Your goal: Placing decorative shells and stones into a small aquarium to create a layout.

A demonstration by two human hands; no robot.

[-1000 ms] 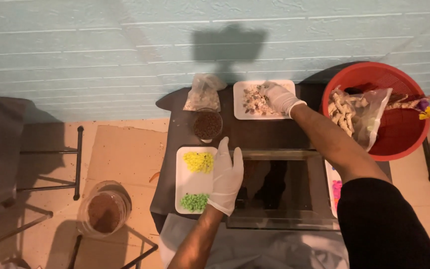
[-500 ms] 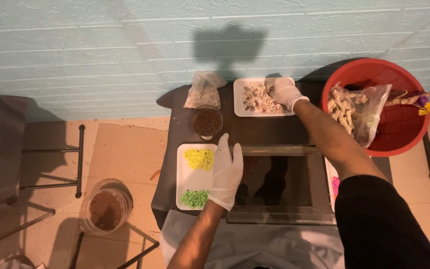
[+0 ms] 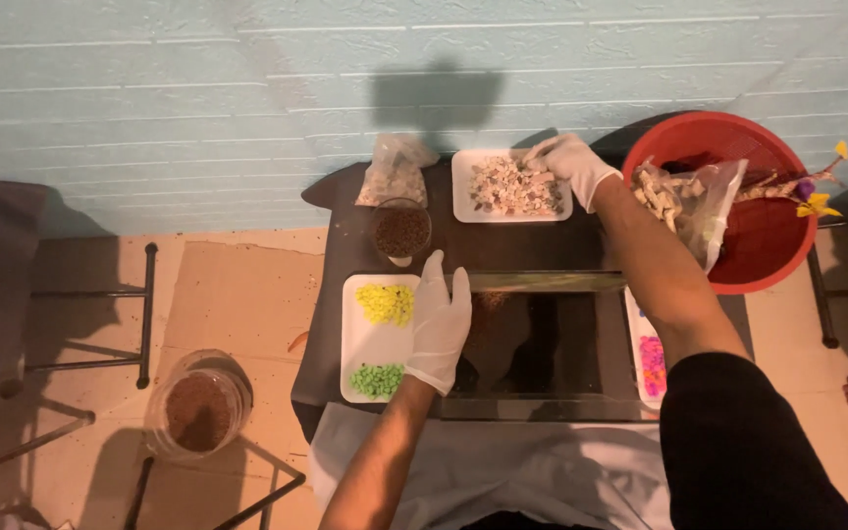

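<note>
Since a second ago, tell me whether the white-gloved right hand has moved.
Yes. The right hand slid left along the white tray of pale chips, away from the red basin.

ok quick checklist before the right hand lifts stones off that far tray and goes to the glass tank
1. Right hand on the white tray of pale stones: ok, fingers at its far right corner.
2. Stones actually gripped: cannot tell, the glove hides them.
3. Left hand steadying the glass tank: ok, flat on its left edge.
4. Tank opening unobstructed: ok, only the right forearm crosses above it.
5. Tray of yellow and green pebbles clear of the path: ok, left of the tank.
6. Both hands gloved: ok.
</note>
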